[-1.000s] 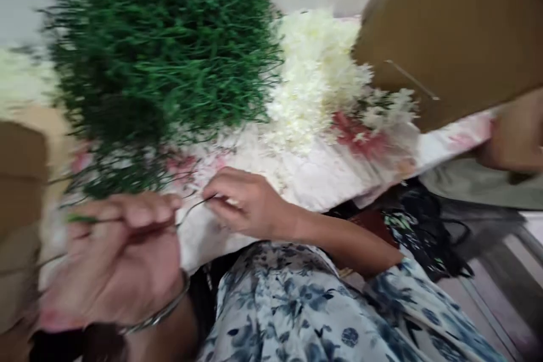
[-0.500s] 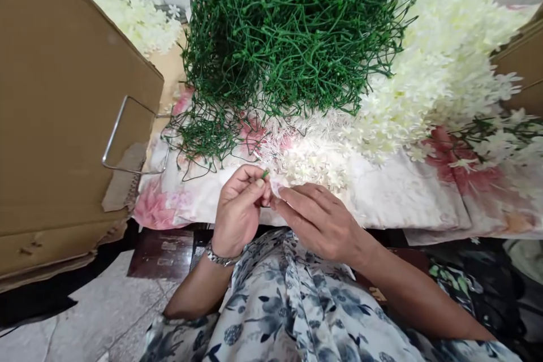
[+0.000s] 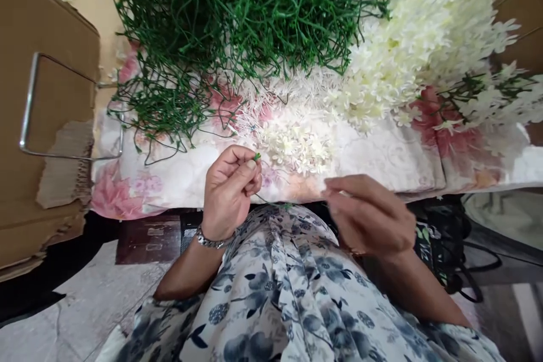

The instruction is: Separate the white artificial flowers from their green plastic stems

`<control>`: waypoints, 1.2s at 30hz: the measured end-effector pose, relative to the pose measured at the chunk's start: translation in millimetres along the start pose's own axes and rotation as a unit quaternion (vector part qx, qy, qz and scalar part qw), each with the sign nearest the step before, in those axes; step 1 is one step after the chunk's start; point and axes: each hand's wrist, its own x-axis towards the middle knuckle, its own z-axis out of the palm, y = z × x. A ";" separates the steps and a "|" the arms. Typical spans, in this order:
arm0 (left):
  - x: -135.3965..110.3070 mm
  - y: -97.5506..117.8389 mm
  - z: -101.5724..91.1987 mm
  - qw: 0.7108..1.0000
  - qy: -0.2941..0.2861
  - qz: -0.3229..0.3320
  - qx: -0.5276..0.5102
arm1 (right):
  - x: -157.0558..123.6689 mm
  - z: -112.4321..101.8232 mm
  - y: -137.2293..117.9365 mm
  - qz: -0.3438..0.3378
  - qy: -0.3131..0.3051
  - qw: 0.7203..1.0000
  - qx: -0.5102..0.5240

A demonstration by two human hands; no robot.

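My left hand (image 3: 229, 192) is closed in a pinch on a thin green plastic stem (image 3: 257, 156), whose tip pokes up above the thumb and whose tail trails down toward my lap. My right hand (image 3: 369, 215) is a little to the right, fingers pressed together and blurred; what it holds I cannot make out. Just beyond both hands lies a small cluster of cream artificial flowers (image 3: 297, 147) on a floral cloth (image 3: 382, 153). Behind it rises a big heap of green stems (image 3: 237, 17) and a pile of cream flowers (image 3: 432, 39).
A cardboard box (image 3: 38, 141) with a metal wire handle (image 3: 29, 107) stands at the left. Another cardboard box edge (image 3: 517, 17) shows at the far right. Dark fabric and cables (image 3: 449, 249) lie at the right by my knee. My lap wears blue-flowered cloth (image 3: 288, 305).
My hands have drawn apart: the right hand moved right and down away from the left, which keeps its pinch on the stem. The view tilted down and closer to the piles.
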 end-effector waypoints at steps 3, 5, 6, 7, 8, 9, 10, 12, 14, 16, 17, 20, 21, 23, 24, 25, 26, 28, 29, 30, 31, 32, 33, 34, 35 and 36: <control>2.3 -4.2 3.0 1.000 0.004 0.014 0.003 | -8.5 -16.5 14.5 0.111 0.019 0.990 -0.089; 3.8 -6.4 5.3 1.000 0.001 0.019 0.005 | -12.7 -23.8 23.6 0.153 0.014 0.981 -0.121; 4.5 -7.5 6.6 1.000 -0.002 0.020 0.006 | -14.3 -26.0 27.3 0.163 0.005 0.978 -0.127; 5.2 -8.5 8.2 1.000 -0.005 0.022 0.005 | -15.3 -27.3 30.2 0.167 -0.004 0.978 -0.129; 6.0 -9.7 10.0 1.000 -0.008 0.022 0.005 | -15.8 -27.8 32.3 0.171 -0.013 0.977 -0.127; 6.7 -11.1 12.0 1.000 -0.011 0.020 0.005 | -15.7 -27.8 33.7 0.174 -0.020 0.977 -0.121; 7.5 -12.6 14.0 1.000 -0.013 0.018 0.005 | -15.1 -27.3 34.5 0.177 -0.027 0.977 -0.111; 8.6 -16.2 18.0 1.000 -0.020 0.012 0.008 | -13.5 -27.0 34.6 0.179 -0.047 0.979 -0.086; 9.1 -19.9 21.2 1.000 -0.024 0.009 0.013 | -12.7 -28.9 33.1 0.181 -0.076 0.978 -0.063; 9.0 -23.2 23.3 1.000 -0.021 0.007 0.018 | -13.3 -33.3 30.3 0.188 -0.108 0.975 -0.038; 8.9 -24.5 24.1 1.000 -0.018 0.006 0.021 | -14.1 -35.7 28.7 0.193 -0.123 0.973 -0.029; 9.1 -27.4 26.2 1.000 -0.015 0.006 0.027 | -16.8 -39.0 24.5 0.192 -0.185 0.962 -0.055; 9.3 -28.0 27.0 0.999 -0.015 0.009 0.028 | -17.5 -38.1 23.7 0.188 -0.204 0.958 -0.079; 9.8 -28.9 28.6 0.999 -0.016 0.013 0.035 | -18.7 -34.2 23.9 0.185 -0.225 0.949 -0.119; 10.0 -29.2 29.2 0.999 -0.015 0.014 0.040 | -19.3 -32.0 24.7 0.186 -0.225 0.948 -0.127; 10.1 -29.5 29.6 0.999 -0.015 0.015 0.045 | -19.7 -30.1 25.8 0.186 -0.222 0.949 -0.127; 10.1 -29.8 29.7 0.999 -0.015 0.016 0.050 | -20.2 -28.8 27.1 0.185 -0.218 0.950 -0.121; 9.6 -30.5 29.3 0.998 -0.018 0.018 0.059 | -21.1 -27.5 29.7 0.182 -0.213 0.953 -0.112; 9.2 -31.0 28.8 0.998 -0.020 0.019 0.062 | -21.5 -27.5 30.8 0.179 -0.210 0.955 -0.109; 8.7 -31.6 28.3 0.997 -0.023 0.019 0.066 | -21.9 -27.6 31.9 0.178 -0.207 0.956 -0.110; 8.0 -32.3 27.6 0.997 -0.026 0.019 0.072 | -22.2 -27.7 32.8 0.177 -0.204 0.956 -0.111; 7.3 -33.1 26.9 0.996 -0.027 0.018 0.080 | -22.5 -27.8 33.7 0.176 -0.203 0.957 -0.113; 6.6 -34.0 26.2 0.995 -0.026 0.018 0.090 | -22.8 -27.8 34.6 0.174 -0.203 0.956 -0.117; 5.8 -34.9 25.5 0.994 -0.024 0.020 0.103 | -23.0 -27.8 35.5 0.171 -0.206 0.956 -0.121; 5.0 -35.8 24.9 0.993 -0.022 0.022 0.116 | -23.1 -27.8 36.2 0.168 -0.212 0.955 -0.124; 4.2 -36.6 24.3 0.991 -0.023 0.027 0.128 | -23.0 -27.9 36.7 0.164 -0.216 0.954 -0.126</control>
